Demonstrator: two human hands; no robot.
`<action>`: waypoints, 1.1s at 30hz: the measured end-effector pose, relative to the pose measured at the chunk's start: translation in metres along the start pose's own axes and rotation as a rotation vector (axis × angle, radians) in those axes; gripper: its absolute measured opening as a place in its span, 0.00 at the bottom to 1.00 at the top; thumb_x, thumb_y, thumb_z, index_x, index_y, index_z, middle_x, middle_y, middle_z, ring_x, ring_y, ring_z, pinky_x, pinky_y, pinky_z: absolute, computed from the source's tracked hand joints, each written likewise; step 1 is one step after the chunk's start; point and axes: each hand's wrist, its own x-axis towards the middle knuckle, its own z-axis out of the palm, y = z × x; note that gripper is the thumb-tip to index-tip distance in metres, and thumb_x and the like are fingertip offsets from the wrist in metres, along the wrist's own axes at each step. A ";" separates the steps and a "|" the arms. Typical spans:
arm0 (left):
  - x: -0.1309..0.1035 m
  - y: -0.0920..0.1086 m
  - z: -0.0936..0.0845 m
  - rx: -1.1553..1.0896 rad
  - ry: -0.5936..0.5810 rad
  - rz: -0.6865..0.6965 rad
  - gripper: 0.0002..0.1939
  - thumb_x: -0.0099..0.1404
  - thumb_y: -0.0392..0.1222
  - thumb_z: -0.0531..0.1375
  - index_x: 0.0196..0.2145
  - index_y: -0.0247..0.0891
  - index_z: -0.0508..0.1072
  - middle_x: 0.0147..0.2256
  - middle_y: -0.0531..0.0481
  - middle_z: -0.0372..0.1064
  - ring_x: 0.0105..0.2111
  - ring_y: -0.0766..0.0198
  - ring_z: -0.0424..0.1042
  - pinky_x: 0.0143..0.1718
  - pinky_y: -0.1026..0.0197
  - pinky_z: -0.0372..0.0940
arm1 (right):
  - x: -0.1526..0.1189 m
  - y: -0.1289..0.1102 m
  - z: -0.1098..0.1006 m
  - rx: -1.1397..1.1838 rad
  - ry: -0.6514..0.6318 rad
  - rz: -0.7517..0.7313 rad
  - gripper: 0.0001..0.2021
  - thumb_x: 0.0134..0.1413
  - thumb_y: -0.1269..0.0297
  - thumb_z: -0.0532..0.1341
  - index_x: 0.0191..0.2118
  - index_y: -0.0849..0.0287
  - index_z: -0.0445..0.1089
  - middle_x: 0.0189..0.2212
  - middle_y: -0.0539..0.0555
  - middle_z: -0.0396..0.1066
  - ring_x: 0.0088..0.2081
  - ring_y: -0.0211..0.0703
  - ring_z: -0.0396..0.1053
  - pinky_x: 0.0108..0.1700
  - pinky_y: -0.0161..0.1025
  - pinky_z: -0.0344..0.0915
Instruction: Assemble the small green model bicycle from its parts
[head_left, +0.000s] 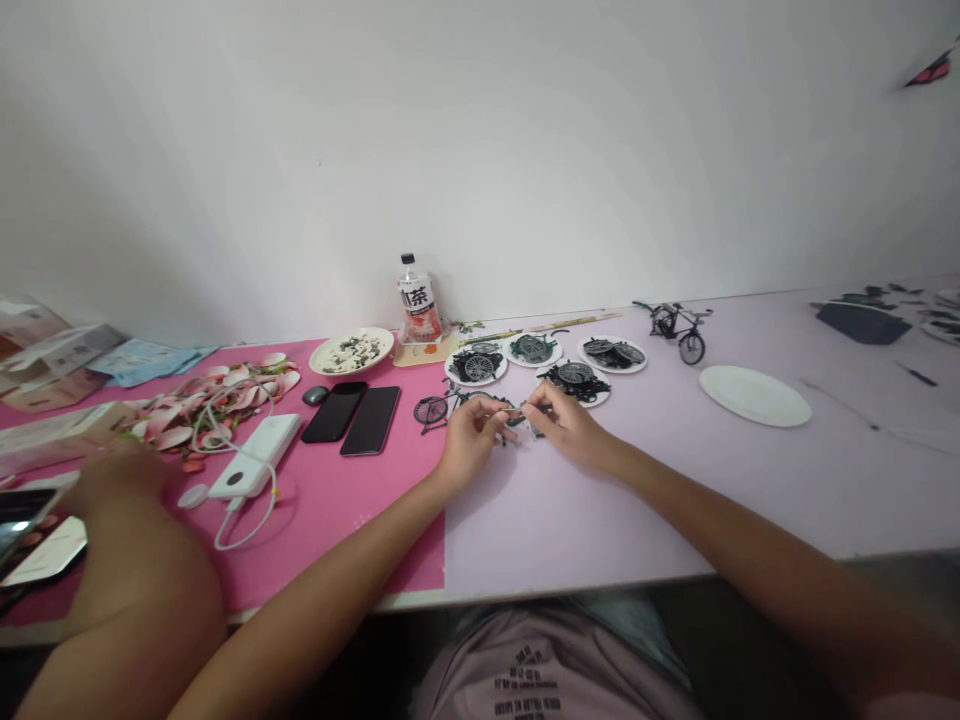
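Note:
My left hand (474,432) and my right hand (568,425) meet over the lilac part of the table, each closed in a pinch. Between their fingertips is a small thin part (512,409), too small to make out well. Just left of my left hand stands a dark model bicycle (432,411), partly hidden behind the fingers. Right behind my right hand lies a white plate with dark wheels and small parts (576,374). Further back are plates with a spoked wheel (480,367), green-black pieces (534,348) and flat dark parts (613,352).
Another model bicycle (681,330) stands at the back right, near a white oval plate (754,395). On the pink side are two phones (370,420), a power bank (256,456) with a cable, pink petals (172,415) and a bottle (419,305). Another person's arm (139,560) reaches in at left.

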 end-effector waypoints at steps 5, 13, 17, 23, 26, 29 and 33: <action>-0.001 0.000 0.000 0.022 -0.015 0.010 0.15 0.63 0.49 0.67 0.36 0.34 0.71 0.35 0.42 0.80 0.27 0.60 0.80 0.25 0.65 0.64 | 0.001 0.000 -0.001 -0.040 -0.019 0.043 0.22 0.70 0.45 0.54 0.29 0.55 0.60 0.24 0.47 0.64 0.26 0.38 0.58 0.30 0.37 0.55; -0.003 -0.005 0.000 0.112 -0.037 0.068 0.11 0.65 0.46 0.65 0.37 0.34 0.73 0.35 0.44 0.77 0.27 0.63 0.80 0.26 0.66 0.65 | 0.001 0.000 -0.001 -0.019 -0.017 0.053 0.27 0.70 0.41 0.52 0.31 0.58 0.73 0.21 0.48 0.63 0.23 0.37 0.58 0.28 0.37 0.54; -0.001 -0.005 -0.002 0.187 0.015 0.139 0.09 0.64 0.44 0.64 0.37 0.35 0.76 0.41 0.43 0.76 0.28 0.65 0.78 0.26 0.65 0.67 | 0.004 -0.003 -0.002 -0.062 0.015 -0.060 0.22 0.69 0.45 0.56 0.33 0.57 0.75 0.26 0.51 0.70 0.29 0.41 0.64 0.32 0.38 0.58; 0.004 -0.003 -0.005 0.190 0.065 0.102 0.09 0.63 0.44 0.66 0.37 0.35 0.78 0.31 0.47 0.76 0.25 0.65 0.75 0.26 0.65 0.66 | 0.005 -0.005 -0.002 -0.079 0.114 -0.112 0.18 0.71 0.51 0.55 0.35 0.57 0.73 0.32 0.54 0.73 0.35 0.44 0.69 0.36 0.40 0.62; 0.006 -0.002 -0.006 0.139 0.078 0.059 0.12 0.62 0.46 0.68 0.37 0.34 0.78 0.26 0.48 0.75 0.25 0.64 0.75 0.26 0.65 0.65 | 0.003 -0.005 0.001 -0.104 0.119 -0.105 0.11 0.65 0.55 0.63 0.37 0.57 0.74 0.33 0.53 0.73 0.31 0.41 0.66 0.34 0.38 0.60; 0.006 -0.001 -0.005 0.077 0.078 0.055 0.15 0.60 0.49 0.70 0.37 0.34 0.78 0.24 0.49 0.74 0.23 0.64 0.74 0.25 0.65 0.64 | 0.002 -0.004 0.005 -0.134 0.094 -0.132 0.07 0.58 0.60 0.69 0.39 0.57 0.77 0.33 0.52 0.73 0.30 0.39 0.64 0.34 0.38 0.60; 0.004 0.002 -0.004 0.006 0.032 0.045 0.19 0.57 0.53 0.71 0.37 0.33 0.78 0.22 0.50 0.74 0.21 0.66 0.72 0.23 0.65 0.61 | 0.003 -0.001 0.008 -0.139 0.085 -0.148 0.06 0.59 0.60 0.69 0.38 0.57 0.80 0.29 0.51 0.71 0.28 0.39 0.63 0.33 0.38 0.59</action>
